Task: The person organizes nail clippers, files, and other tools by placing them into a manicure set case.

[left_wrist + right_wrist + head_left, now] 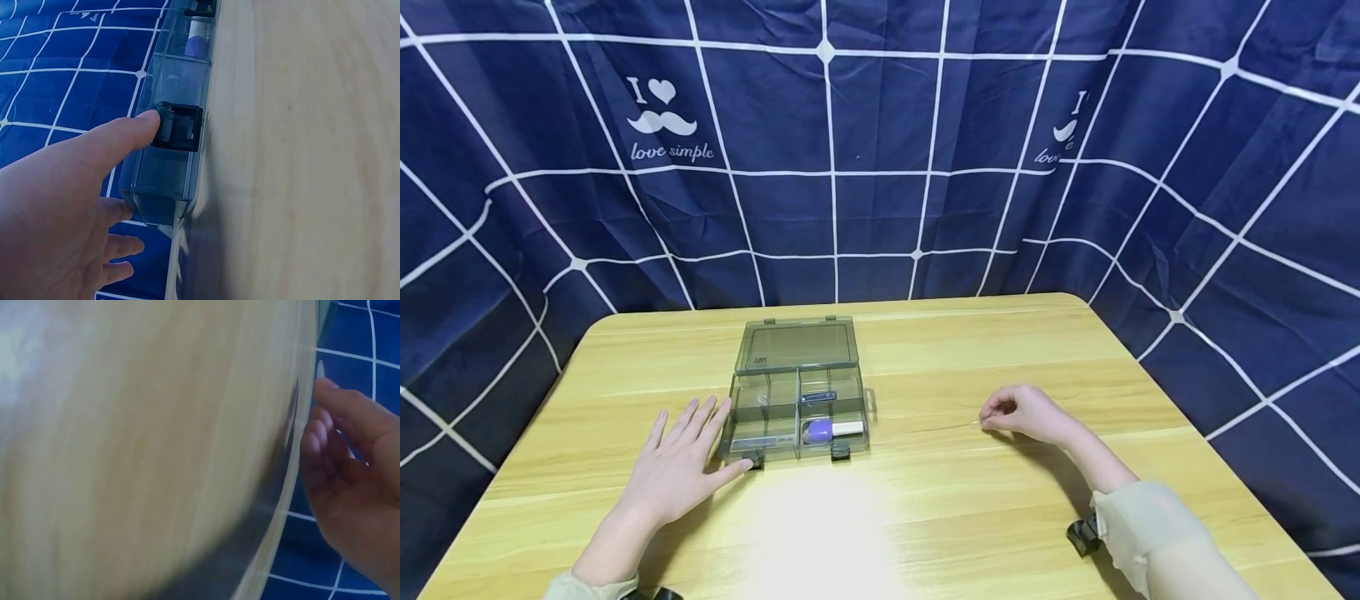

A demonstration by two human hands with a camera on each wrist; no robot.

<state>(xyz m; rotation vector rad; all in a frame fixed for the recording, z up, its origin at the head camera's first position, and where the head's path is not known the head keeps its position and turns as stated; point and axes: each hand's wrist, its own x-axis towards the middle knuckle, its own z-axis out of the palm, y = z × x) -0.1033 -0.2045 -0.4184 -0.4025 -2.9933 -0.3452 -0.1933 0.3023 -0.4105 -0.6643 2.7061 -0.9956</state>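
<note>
A smoky see-through compartment box [765, 415] lies on the table with its lid [795, 345] laid back. My left hand [673, 467] is at its left side, fingers straight and spread. The thumb is at the black front latch [177, 127]. Inside the box lie a nail clipper [818, 397] and a purple bottle with a white cap [819, 431], which looks like nail polish. To the right of the box, my right hand [1028, 414] pinches a small, thin, pale pointed piece [320, 369] between thumb and finger, low over the table. Its exact kind is unclear.
The wooden table [955, 508] has rounded far corners. A dark blue curtain [880, 208] with white lines hangs behind it and along both sides. Bright glare covers the table's front middle. A slim item [763, 442], hard to make out, lies in the box's front left compartment.
</note>
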